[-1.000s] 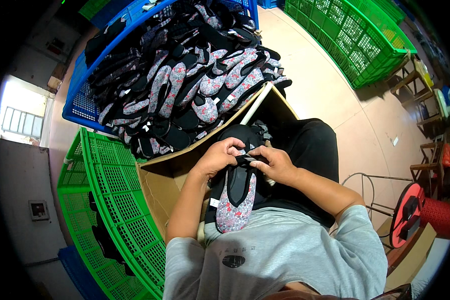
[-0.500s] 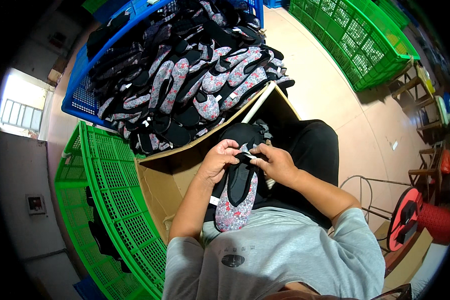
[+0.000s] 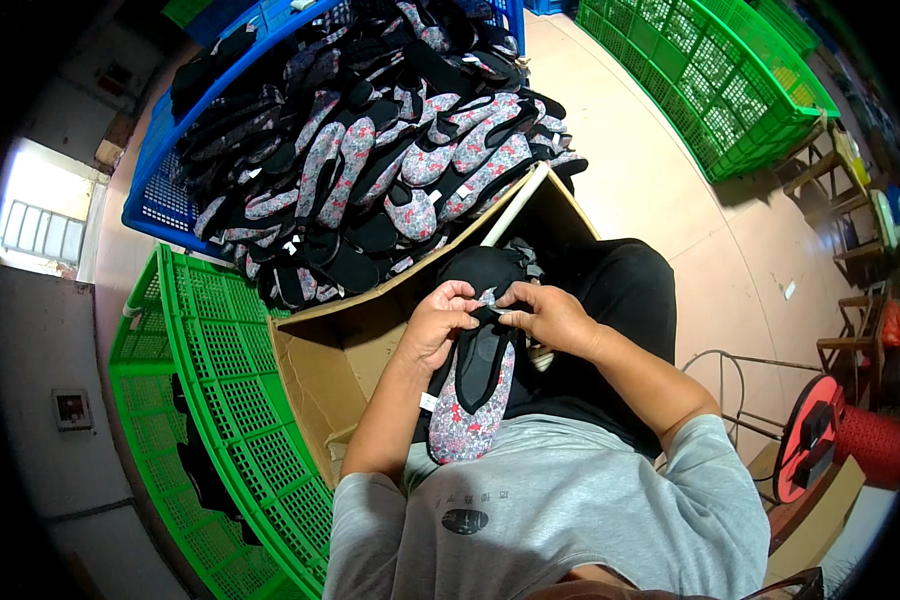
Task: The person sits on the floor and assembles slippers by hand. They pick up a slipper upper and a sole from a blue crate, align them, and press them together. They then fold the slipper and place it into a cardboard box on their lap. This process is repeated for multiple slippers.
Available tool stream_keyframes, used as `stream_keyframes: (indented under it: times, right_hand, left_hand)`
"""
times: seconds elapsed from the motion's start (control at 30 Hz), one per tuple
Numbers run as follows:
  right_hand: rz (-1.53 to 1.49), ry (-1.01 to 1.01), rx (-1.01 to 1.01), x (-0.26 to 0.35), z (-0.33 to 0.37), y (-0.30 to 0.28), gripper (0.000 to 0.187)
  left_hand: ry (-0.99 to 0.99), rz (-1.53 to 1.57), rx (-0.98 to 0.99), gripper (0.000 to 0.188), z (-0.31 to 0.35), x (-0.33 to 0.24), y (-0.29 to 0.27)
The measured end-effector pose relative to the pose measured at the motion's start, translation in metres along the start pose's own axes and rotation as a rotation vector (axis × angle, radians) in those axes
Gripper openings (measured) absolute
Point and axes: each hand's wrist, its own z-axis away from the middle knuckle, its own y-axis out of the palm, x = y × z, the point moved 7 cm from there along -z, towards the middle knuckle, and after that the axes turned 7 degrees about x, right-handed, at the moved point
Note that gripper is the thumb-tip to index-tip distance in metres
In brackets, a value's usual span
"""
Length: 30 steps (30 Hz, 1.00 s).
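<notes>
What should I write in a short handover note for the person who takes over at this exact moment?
Left hand: pinches the top edge of the floral slipper on the lap.
Right hand: pinches the same edge from the other side, at a small pale tag.
Things: an open cardboard box sits at the person's left knee; the blue crate beyond it is heaped with similar slippers.
Done: one slipper is in hand.
Left: the heap in the crate looks untouched; I cannot tell what lies in the box.

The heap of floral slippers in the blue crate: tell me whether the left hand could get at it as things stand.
Probably yes. The heap of slippers lies just past the cardboard box, nothing covering it. But the left hand is pinching the slipper on the lap, so it must let go first.
</notes>
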Motion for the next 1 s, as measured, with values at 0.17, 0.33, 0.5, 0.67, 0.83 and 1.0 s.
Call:
stream_keyframes:
  times: [0.17,0.33,0.5,0.67,0.83,1.0]
  right_hand:
    - [0.017,0.025,0.018,0.002,0.000,0.000,0.026]
    - [0.017,0.027,0.027,0.002,0.000,-0.001,0.026]
    - [0.009,0.010,0.042,-0.003,-0.003,0.001,0.026]
    - [-0.145,-0.031,0.011,-0.014,-0.006,0.006,0.022]
    - [-0.639,0.008,0.043,-0.036,-0.009,0.018,0.020]
    - [-0.967,0.255,0.148,-0.029,-0.002,0.014,0.014]
  left_hand:
    - [-0.011,0.001,-0.003,0.044,0.001,0.000,-0.001]
    - [-0.009,0.004,-0.013,0.043,0.002,0.000,0.001]
    - [-0.005,0.000,-0.009,0.043,0.003,0.001,0.002]
    - [-0.024,-0.049,-0.010,0.045,0.004,0.000,0.004]
    - [-0.019,-0.182,0.001,0.046,0.008,-0.006,0.015]
    - [0.079,-0.372,-0.080,0.033,0.016,-0.009,0.020]
